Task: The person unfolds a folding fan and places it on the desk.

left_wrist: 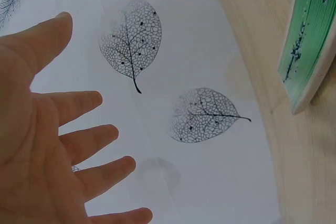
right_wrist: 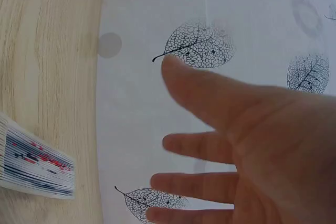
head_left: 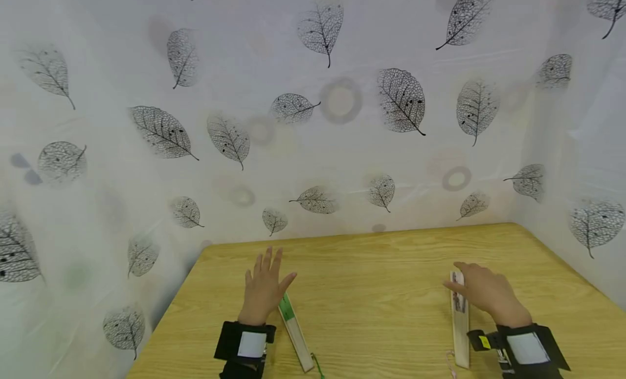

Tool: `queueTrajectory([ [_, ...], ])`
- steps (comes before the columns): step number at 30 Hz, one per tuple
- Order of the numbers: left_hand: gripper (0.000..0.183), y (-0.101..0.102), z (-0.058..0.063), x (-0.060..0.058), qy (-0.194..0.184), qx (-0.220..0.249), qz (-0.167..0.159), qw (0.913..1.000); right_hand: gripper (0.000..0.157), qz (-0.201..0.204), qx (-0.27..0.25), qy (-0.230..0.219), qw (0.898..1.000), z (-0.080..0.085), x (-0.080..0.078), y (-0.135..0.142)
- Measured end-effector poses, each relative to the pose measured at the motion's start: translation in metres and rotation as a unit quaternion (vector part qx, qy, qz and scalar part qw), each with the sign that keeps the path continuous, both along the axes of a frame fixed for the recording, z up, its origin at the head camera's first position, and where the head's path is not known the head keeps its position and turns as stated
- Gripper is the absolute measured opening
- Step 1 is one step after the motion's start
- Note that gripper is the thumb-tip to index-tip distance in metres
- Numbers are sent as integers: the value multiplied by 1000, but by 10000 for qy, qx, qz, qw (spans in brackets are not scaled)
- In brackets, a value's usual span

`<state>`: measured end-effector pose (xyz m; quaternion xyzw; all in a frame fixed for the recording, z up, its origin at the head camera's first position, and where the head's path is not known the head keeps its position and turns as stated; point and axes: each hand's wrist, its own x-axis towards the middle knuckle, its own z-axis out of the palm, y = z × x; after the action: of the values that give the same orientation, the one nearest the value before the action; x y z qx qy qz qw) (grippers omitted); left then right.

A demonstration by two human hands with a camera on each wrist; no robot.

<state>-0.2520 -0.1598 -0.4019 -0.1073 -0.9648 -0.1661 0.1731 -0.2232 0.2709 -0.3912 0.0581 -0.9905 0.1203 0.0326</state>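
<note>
Holding nothing, left hand [head_left: 261,294] and right hand [head_left: 489,293] well spread; left fan [head_left: 296,334], right fan [head_left: 461,330] seem light, fragile; best hold at stiff near ends.

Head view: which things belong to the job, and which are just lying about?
Apparently the job:
green-ended folded fan, near the left hand
pink-corded folded fan, near the right hand

Just around it:
table
leaf-print sheeting
wrist straps

Green-and-cream fan [head_left: 295,332], white leaf-print sheet [head_left: 337,156]
</note>
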Motion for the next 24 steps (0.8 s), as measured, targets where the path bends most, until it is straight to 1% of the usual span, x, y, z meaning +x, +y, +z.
queueTrajectory([
  [4, 66, 1, 0, 0, 5, 5, 17, 10000, 50, -472, -236, -207, 9984, 4, 3, 2],
  [6, 65, 1, 0, 1, 14, -23, 28, 10000, 42, -699, -387, -413, 9959, 4, 6, 2],
  [11, 64, 1, 1, 1, 81, -126, 53, 9999, 40, -1056, -519, -1297, 9845, 1, 10, -3],
  [13, 63, 1, 2, 1, 120, -164, 20, 9998, 39, -1117, -569, -1456, 9814, -1, 10, -6],
  [16, 61, 1, 4, 1, 146, -166, -74, 9997, 38, -1215, -617, -1562, 9783, -5, 10, -10],
  [19, 60, 1, 4, 1, 90, -89, -167, 9998, 38, -1321, -812, -1790, 9716, -10, 9, -12],
  [22, 61, 2, 3, 0, 37, 0, -273, 9996, 37, -1343, -1023, -1996, 9652, -14, 9, -12],
  [24, 61, 2, 2, 0, -6, 65, -334, 9994, 37, -1312, -1073, -2048, 9640, -17, 9, -11],
])
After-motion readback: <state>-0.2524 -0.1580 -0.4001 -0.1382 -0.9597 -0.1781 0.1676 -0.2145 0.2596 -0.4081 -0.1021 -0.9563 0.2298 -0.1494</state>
